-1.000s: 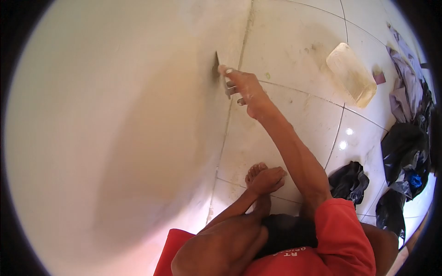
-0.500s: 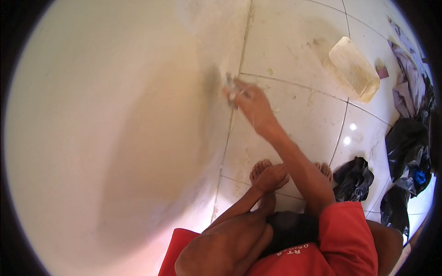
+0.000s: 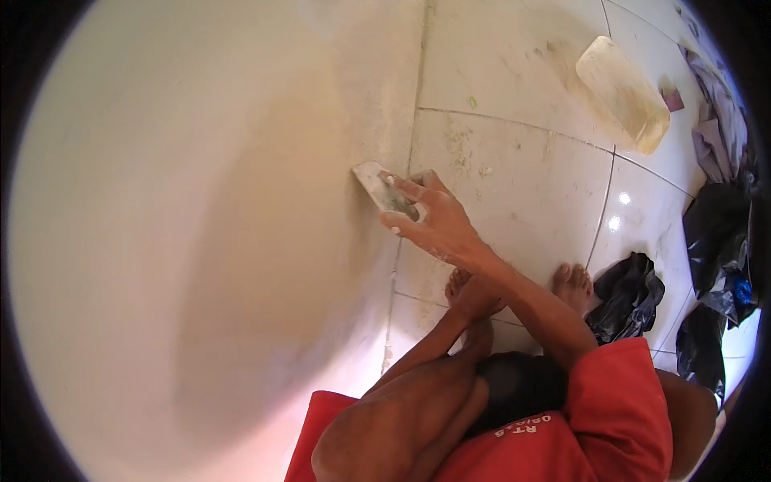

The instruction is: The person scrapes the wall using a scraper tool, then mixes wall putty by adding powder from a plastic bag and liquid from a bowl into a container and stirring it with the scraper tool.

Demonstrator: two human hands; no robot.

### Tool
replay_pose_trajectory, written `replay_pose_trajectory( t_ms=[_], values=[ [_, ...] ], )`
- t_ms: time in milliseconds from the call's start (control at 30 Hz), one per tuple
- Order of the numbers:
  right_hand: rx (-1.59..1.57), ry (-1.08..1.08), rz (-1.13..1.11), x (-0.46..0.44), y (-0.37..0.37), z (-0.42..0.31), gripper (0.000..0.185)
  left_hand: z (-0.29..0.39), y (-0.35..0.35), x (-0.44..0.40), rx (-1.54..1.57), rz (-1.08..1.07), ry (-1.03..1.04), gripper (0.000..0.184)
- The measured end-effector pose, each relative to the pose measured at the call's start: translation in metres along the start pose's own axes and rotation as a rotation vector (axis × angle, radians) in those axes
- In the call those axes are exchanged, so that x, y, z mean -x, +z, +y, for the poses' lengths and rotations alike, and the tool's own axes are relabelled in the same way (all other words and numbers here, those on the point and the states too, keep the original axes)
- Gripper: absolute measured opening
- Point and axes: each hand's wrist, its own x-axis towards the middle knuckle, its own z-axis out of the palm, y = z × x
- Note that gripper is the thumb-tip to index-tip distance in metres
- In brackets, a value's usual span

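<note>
My right hand (image 3: 434,218) is wrapped round a flat, pale-smeared scraper blade (image 3: 376,185), whose far edge meets the lower part of the pale wall (image 3: 265,209). White residue marks the fingers and thumb. Down by my foot (image 3: 456,284), my left hand (image 3: 479,297) rests bent at the ankle, partly covered by my right forearm; its fingers are mostly hidden.
A whitish plastic tray (image 3: 622,96) lies on the tiled floor (image 3: 514,185), with a small dark red piece (image 3: 673,100) beside it. Black plastic bags (image 3: 626,297) and a greyish cloth (image 3: 717,120) lie to the right. My other foot (image 3: 573,287) stands on the tiles.
My right hand has come down along the wall toward my feet and turned, so the blade's flat face now shows. My left hand stays by the foot. The view has shifted slightly.
</note>
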Motion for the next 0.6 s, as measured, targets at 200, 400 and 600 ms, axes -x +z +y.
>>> replay_pose_trajectory(
  t_ms=[200,400,600],
  values=[
    [-0.494,0.176,0.095,-0.056,-0.006,0.043,0.073,0.026,-0.025,-0.011,-0.004,-0.049,-0.022,0.031],
    [-0.192,0.126,0.025,-0.034,0.007,0.023,0.071,0.008,-0.011,-0.006,-0.084,-0.115,-0.062,0.03],
    [-0.231,0.039,0.002,0.013,0.026,0.043,0.072,-0.005,0.009,0.001,0.008,0.031,-0.143,0.037]
  ],
)
